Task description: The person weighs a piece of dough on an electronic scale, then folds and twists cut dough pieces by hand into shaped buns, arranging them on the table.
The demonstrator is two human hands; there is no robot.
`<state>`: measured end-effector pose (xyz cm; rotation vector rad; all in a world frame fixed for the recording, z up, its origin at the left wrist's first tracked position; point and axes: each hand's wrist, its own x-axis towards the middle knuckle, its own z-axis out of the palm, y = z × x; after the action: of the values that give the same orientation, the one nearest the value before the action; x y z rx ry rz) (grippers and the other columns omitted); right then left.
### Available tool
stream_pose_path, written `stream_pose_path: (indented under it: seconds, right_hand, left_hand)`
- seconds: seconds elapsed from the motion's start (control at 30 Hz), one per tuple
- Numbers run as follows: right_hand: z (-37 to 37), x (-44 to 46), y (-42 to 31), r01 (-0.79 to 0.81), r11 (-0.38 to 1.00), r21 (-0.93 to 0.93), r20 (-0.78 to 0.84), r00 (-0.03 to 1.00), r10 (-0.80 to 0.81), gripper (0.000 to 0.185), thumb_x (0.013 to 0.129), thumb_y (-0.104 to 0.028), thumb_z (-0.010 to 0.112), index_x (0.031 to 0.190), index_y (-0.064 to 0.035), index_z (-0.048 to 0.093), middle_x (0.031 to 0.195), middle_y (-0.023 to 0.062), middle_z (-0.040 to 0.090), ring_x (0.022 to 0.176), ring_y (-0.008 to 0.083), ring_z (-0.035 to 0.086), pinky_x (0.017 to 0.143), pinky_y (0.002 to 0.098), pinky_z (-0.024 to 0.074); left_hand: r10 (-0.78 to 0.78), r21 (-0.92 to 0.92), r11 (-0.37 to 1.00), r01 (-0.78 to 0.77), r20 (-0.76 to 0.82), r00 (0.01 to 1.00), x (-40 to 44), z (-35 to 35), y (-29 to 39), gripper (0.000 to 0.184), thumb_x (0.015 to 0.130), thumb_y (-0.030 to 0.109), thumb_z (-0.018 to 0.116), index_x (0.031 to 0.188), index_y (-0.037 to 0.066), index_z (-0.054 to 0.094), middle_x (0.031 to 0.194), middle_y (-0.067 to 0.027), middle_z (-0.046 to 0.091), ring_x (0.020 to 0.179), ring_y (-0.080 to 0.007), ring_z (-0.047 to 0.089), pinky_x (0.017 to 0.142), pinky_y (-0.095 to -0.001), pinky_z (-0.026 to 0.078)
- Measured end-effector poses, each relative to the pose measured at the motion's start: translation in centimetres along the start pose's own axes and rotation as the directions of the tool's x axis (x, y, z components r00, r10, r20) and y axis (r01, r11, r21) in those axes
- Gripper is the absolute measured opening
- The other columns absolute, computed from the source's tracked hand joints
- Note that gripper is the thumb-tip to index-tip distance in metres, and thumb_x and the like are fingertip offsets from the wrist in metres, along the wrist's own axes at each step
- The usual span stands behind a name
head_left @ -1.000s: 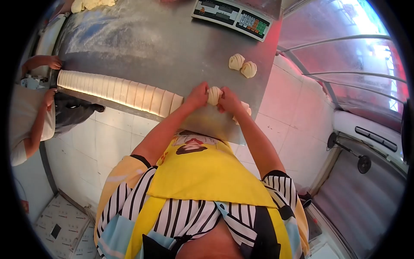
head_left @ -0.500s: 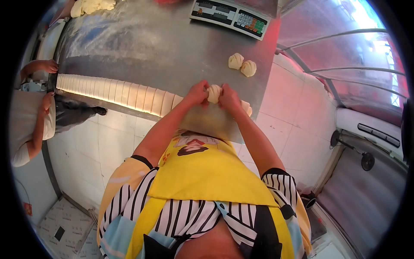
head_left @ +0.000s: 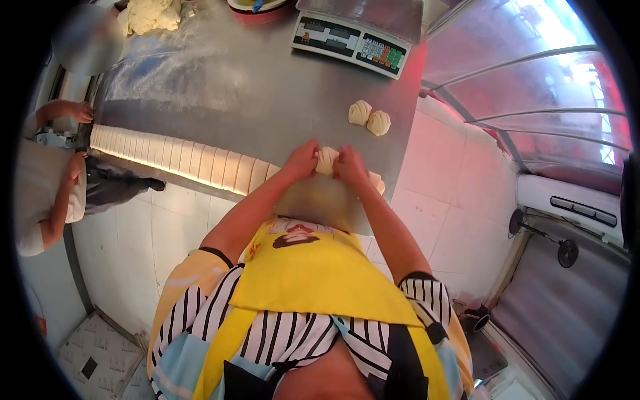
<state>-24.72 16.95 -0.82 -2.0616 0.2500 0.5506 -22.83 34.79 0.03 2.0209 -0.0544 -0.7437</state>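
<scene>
Between my two hands is a pleated piece of dough (head_left: 327,161), held just above the metal table near its front edge. My left hand (head_left: 304,161) pinches its left end, and my right hand (head_left: 349,167) pinches the right end. Two shaped dough rolls (head_left: 360,113) rest side by side beyond my right hand. A long row of cut dough slices (head_left: 193,159) runs along the front edge to the left. Another dough piece (head_left: 377,182) lies partly hidden behind my right wrist.
A digital scale (head_left: 351,41) stands at the back right of the metal table (head_left: 260,87). Left of it are a red basin (head_left: 263,13) and, farther off, a dough lump (head_left: 153,16). Another person's hands (head_left: 81,112) are at the table's left end.
The view has tilted up slightly, so the scale and the basin show more. My hands keep their pinch on the dough piece, with little change in its shape.
</scene>
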Motion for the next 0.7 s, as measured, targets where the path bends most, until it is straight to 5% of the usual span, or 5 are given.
stream_pose_path:
  seconds: [0.07, 0.17, 0.37, 0.57, 0.7]
  right_hand:
    - [-2.0, -2.5, -2.1, -0.153, 0.751, 0.642, 0.114, 0.988, 0.104, 0.032, 0.082, -0.013, 0.061, 0.109, -0.0009, 0.048, 0.082, 0.0129, 0.062, 0.068, 0.0229, 0.062, 0.062, 0.0327, 0.0506]
    - [-3.6, -4.9, -2.1, -0.050, 0.768, 0.639, 0.028, 0.999, 0.041, 0.033, 0.084, -0.013, 0.063, 0.110, 0.0014, 0.049, 0.079, 0.0076, 0.060, 0.069, 0.0126, 0.059, 0.063, 0.0253, 0.0496]
    - [-2.9, -6.4, -0.7, -0.143, 0.835, 0.532, 0.083, 0.990, 0.117, 0.023, 0.083, -0.015, 0.062, 0.098, 0.0019, 0.055, 0.075, 0.0056, 0.059, 0.065, 0.0106, 0.056, 0.059, 0.0238, 0.0468]
    - [2.5, -0.8, -1.9, 0.074, 0.996, 0.054, 0.236, 0.968, -0.085, 0.034, 0.075, -0.025, 0.069, 0.094, 0.0014, 0.058, 0.078, 0.0112, 0.058, 0.073, 0.0170, 0.058, 0.067, 0.0318, 0.0482]
    - [6.9, 0.3, -7.7, 0.497, 0.766, -0.407, 0.359, 0.859, -0.365, 0.041, 0.067, -0.029, 0.073, 0.093, 0.0003, 0.059, 0.097, 0.0188, 0.056, 0.093, 0.0279, 0.056, 0.080, 0.0398, 0.0460]
  left_hand:
    - [0.045, -0.099, 0.993, -0.059, -0.136, 0.990, 1.7, -1.8, 1.5, 0.016, 0.080, 0.016, 0.053, 0.092, 0.006, 0.048, 0.077, -0.0190, 0.061, 0.072, -0.0379, 0.059, 0.062, -0.0442, 0.046]
    - [0.259, 0.056, 0.965, -0.254, -0.322, 0.911, 8.0, -3.0, 1.5, 0.017, 0.080, 0.018, 0.055, 0.092, 0.007, 0.054, 0.081, -0.0172, 0.063, 0.077, -0.0357, 0.060, 0.064, -0.0421, 0.046]
    - [0.223, 0.231, 0.957, -0.174, -0.208, 0.952, 14.1, -4.1, 3.3, 0.025, 0.080, 0.022, 0.059, 0.096, 0.004, 0.053, 0.087, -0.0178, 0.064, 0.086, -0.0363, 0.060, 0.070, -0.0423, 0.048]
    - [0.367, 0.330, 0.907, -0.261, -0.315, 0.876, 10.3, -8.5, 4.0, 0.047, 0.080, 0.015, 0.059, 0.123, 0.004, 0.042, 0.079, -0.0114, 0.064, 0.067, -0.0246, 0.063, 0.063, -0.0333, 0.049]
    - [0.136, -0.044, 0.986, -0.159, -0.328, 0.935, 0.9, -12.5, 4.3, 0.046, 0.081, 0.017, 0.059, 0.123, 0.004, 0.045, 0.078, -0.0074, 0.063, 0.067, -0.0153, 0.061, 0.064, -0.0278, 0.048]
